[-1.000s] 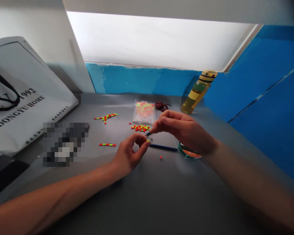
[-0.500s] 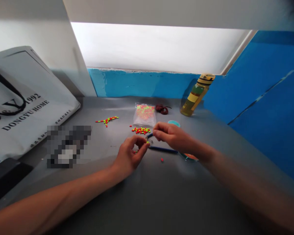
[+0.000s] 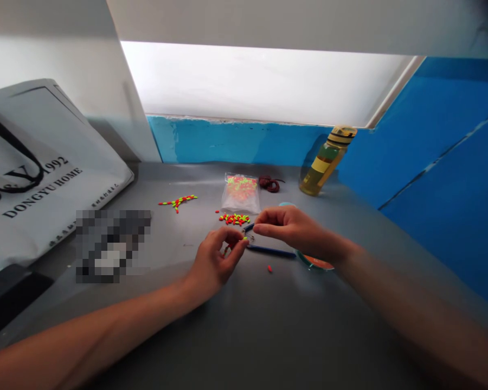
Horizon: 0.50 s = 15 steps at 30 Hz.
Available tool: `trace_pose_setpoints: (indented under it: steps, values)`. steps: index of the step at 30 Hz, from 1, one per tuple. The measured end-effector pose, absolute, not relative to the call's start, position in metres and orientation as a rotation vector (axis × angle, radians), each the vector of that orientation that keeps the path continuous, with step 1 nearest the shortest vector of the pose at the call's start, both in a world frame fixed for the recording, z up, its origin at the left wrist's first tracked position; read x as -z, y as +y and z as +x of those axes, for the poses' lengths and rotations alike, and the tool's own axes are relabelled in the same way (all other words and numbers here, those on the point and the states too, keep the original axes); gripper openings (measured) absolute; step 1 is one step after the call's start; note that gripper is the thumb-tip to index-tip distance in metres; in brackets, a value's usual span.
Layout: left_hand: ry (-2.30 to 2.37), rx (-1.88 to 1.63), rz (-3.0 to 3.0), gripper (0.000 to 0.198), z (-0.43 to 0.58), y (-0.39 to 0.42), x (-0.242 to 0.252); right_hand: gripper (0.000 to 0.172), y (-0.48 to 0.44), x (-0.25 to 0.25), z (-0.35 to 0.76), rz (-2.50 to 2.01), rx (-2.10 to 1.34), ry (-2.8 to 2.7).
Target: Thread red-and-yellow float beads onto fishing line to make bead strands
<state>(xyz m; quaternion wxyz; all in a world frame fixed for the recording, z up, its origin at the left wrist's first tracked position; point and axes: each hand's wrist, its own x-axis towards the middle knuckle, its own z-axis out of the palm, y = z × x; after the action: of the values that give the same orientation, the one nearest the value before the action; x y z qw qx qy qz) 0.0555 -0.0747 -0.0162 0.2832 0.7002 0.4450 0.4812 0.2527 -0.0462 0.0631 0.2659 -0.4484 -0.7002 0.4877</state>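
Note:
Between the thumb and forefinger of my left hand (image 3: pixel 219 254) is a small yellow-green bead (image 3: pixel 245 239). A little red shows in the curl of the same hand. My right hand (image 3: pixel 282 223) is pinched just to the right of it; what its fingertips hold, if anything, is too fine to see. Beneath my hands lie blue-handled pliers (image 3: pixel 271 251), partly covered by my right hand. A pile of red and yellow-green beads (image 3: pixel 235 219) sits just beyond my fingers. One loose red bead (image 3: pixel 269 268) lies nearer to me.
Behind the pile rests a clear bag of beads (image 3: pixel 241 192), beside a dark red cord (image 3: pixel 270 183). A branching bead string (image 3: pixel 178 202) lies to the left. A round spool (image 3: pixel 316 263) is partly under my right wrist. A yellow bottle (image 3: pixel 324 162) and a white bag (image 3: pixel 44 162) stand farther out.
The whole view has shifted slightly. My right hand has moved a little, uncovering more of the round spool at its wrist. My left hand keeps its pinch on the bead.

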Motion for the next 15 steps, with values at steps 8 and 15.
trace_pose_setpoints:
  steps: [8, 15]
  values:
    - [1.169, -1.314, 1.906, 0.011, 0.0543, -0.0745, 0.0126, 0.026, -0.0434, -0.0656, 0.2557, -1.194, -1.329, -1.841]
    - [1.105, -1.362, 1.854, 0.006, 0.0567, -0.0752, 0.0095, 0.028, -0.0419, -0.0618, 0.2586, -1.195, -1.278, -1.860]
